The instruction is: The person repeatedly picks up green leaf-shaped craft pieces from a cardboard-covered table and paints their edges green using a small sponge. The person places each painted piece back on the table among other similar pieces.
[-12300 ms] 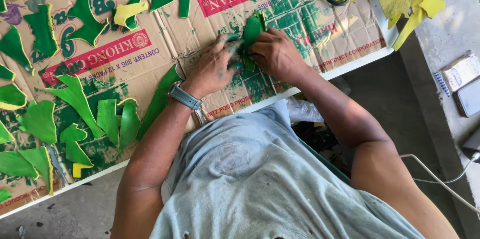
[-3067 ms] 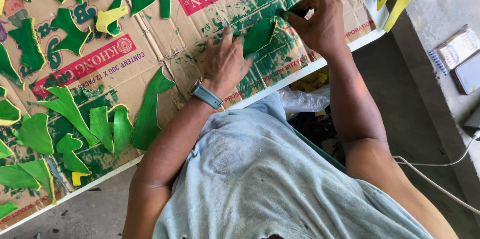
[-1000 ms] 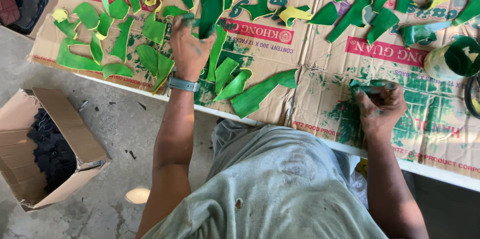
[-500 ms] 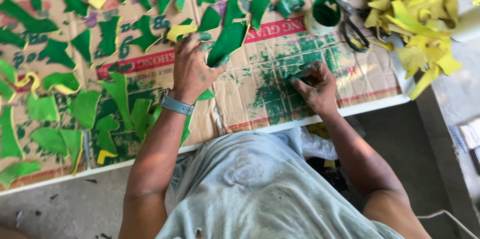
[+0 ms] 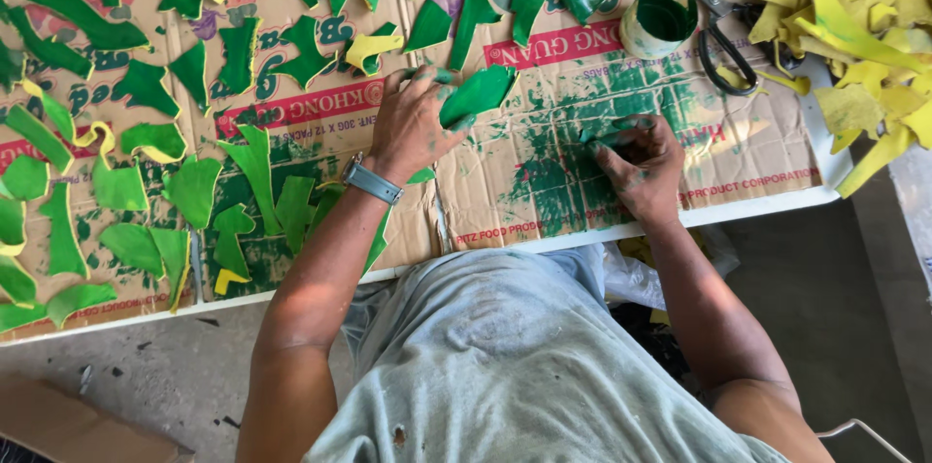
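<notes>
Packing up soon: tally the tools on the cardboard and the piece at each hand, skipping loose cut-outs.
Scissors: 1
Green paint pot: 1
Green cut-out held in left hand: 1
Green-smeared piece under right hand: 1
Total: 4

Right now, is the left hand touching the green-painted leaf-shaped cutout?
Touching. The head view shows the left hand with fingers closed around one end of the green-painted leaf-shaped cutout.

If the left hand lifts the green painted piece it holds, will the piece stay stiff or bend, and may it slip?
The green piece looks thin and flat, so it probably bends and weighs little. Its colour looks fresh, like the green smears on the cardboard, so it may be slippery and stain the left hand.
</notes>
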